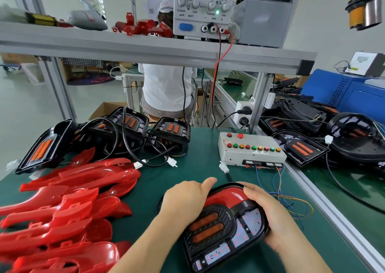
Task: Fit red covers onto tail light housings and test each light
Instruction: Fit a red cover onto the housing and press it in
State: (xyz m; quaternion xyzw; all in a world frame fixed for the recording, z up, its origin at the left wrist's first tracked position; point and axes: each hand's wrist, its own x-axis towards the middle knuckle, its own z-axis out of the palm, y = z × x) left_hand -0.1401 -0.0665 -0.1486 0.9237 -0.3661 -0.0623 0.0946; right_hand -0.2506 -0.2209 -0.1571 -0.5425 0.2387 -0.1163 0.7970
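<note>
Housing point(225, 229) on table point(187, 168), near edge, gripped at both sides by left hand point(185, 200) and right hand point(264, 208), fingers curled; cover point(227, 195) on far end. Left: cover pile point(62, 200). Behind: test box point(250, 150), spare housings point(129, 127).

Bright, even light; glare on glossy plastic, wide-angle bending and blur at edges.

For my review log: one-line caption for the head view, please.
Left hand and right hand grip a tail light housing with its red cover on, button box behind.
</note>
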